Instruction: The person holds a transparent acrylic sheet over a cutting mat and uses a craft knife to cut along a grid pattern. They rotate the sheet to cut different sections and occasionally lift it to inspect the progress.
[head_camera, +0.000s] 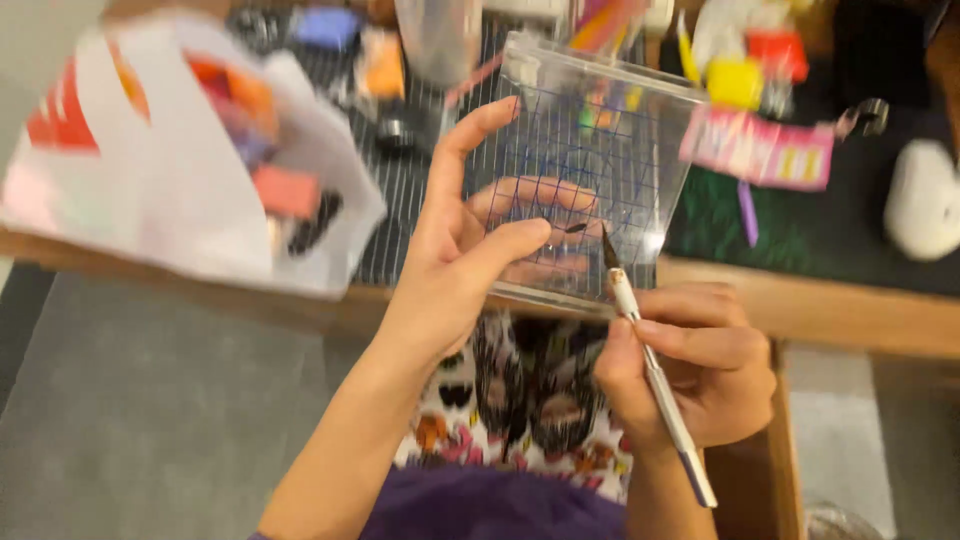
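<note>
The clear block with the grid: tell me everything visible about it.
The clear block is a thick square slab, acrylic or glass by its look, marked with a dark blue grid. It is held tilted above the desk edge. The left hand grips it, thumb on the front face, fingers showing through from behind. The right hand holds a craft knife like a pen, its tip at the block's face near the thumb. Coloured desk clutter shows blurred through it.
</note>
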